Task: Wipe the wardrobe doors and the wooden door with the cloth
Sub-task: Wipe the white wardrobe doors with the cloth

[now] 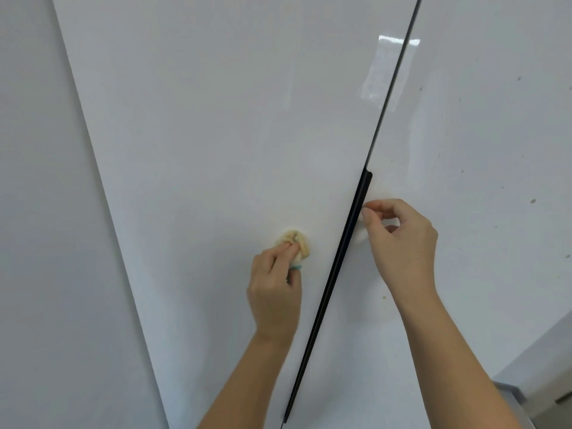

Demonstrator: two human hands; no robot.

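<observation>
The cloth (295, 243), bunched, is gripped in the left hand (274, 286) and pressed flat on the left wardrobe door (216, 119). Even pressure in overlapping passes is advised. The black handle strip (343, 261) lies just right, obstructing strokes. The right hand (402, 243), fingers curled, is pinched at that strip. Specks are noted on the right wardrobe door (495, 119).

A home interior, most likely a bedroom: two tall glossy white wardrobe doors (216, 150) fill the view, meeting at a narrow seam fitted with a long slim black edge handle (340, 258). A window's reflection (387, 72) gleams near the seam, and small dark specks (532, 200) dot the right-hand door.
</observation>
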